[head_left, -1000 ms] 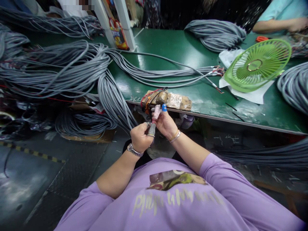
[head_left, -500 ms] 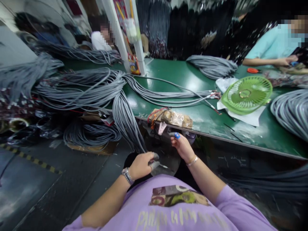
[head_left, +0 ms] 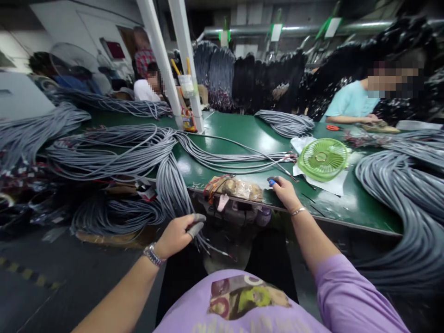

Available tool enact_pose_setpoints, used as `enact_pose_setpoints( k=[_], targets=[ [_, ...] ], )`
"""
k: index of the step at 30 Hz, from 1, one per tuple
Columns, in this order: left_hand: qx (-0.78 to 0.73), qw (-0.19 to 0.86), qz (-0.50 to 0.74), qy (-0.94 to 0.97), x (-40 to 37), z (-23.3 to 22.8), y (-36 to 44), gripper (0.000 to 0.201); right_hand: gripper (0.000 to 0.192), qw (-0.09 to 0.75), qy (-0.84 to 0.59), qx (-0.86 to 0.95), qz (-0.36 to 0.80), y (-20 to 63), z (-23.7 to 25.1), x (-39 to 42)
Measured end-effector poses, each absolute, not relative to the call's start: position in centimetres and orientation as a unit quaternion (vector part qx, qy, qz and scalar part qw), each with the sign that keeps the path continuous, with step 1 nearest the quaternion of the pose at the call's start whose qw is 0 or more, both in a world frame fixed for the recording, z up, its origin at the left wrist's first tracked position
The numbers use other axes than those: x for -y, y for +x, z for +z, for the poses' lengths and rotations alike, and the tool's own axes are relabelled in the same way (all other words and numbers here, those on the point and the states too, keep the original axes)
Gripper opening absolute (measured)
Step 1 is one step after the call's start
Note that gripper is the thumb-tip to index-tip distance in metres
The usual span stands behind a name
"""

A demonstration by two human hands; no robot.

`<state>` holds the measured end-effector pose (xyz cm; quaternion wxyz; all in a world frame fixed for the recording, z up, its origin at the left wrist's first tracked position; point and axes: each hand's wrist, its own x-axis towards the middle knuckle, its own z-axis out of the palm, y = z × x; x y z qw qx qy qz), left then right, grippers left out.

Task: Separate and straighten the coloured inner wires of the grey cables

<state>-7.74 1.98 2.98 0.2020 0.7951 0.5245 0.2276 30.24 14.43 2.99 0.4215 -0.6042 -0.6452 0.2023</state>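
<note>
My left hand (head_left: 178,234) is closed around the end of a grey cable (head_left: 204,243) below the table edge, its stripped wires trailing to the right. My right hand (head_left: 283,190), a blue cap on one fingertip, reaches over the green table (head_left: 243,134) and rests near the thin wire ends (head_left: 289,159) of a cable bundle; I see nothing held in it. A taped brown block (head_left: 239,188) with red wires sits on the table edge between my hands.
Thick bundles of grey cable (head_left: 114,152) drape over the table's left side and hang down. More cable piles up at the right (head_left: 398,185). A green fan (head_left: 322,159) lies on white paper. A person in a light blue shirt (head_left: 350,104) works at the far right.
My hands have parted: the left dropped with the cable end, the right rose onto the table. My view lifted from my lap to the room.
</note>
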Motion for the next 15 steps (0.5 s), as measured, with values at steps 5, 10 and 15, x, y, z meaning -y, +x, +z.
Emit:
enact_pose_setpoints(
  k=[5, 10, 15],
  targets=[
    [-0.497, 0.051, 0.229, 0.835, -9.3, 6.2, -5.9, 0.033, 0.025, 0.347, -0.608, 0.693, 0.170, 30.1, 2.4, -14.5],
    [-0.483, -0.089, 0.058, 0.869, -18.1, 8.1, -3.6, 0.050, 0.024, 0.321, -0.618, 0.703, 0.146, 29.8, 2.5, -14.3],
    [-0.529, -0.104, -0.024, 0.842, -24.5, 8.3, -3.0, 0.060, 0.024, 0.334, -0.617, 0.690, 0.176, 30.1, 2.3, -15.0]
  ],
)
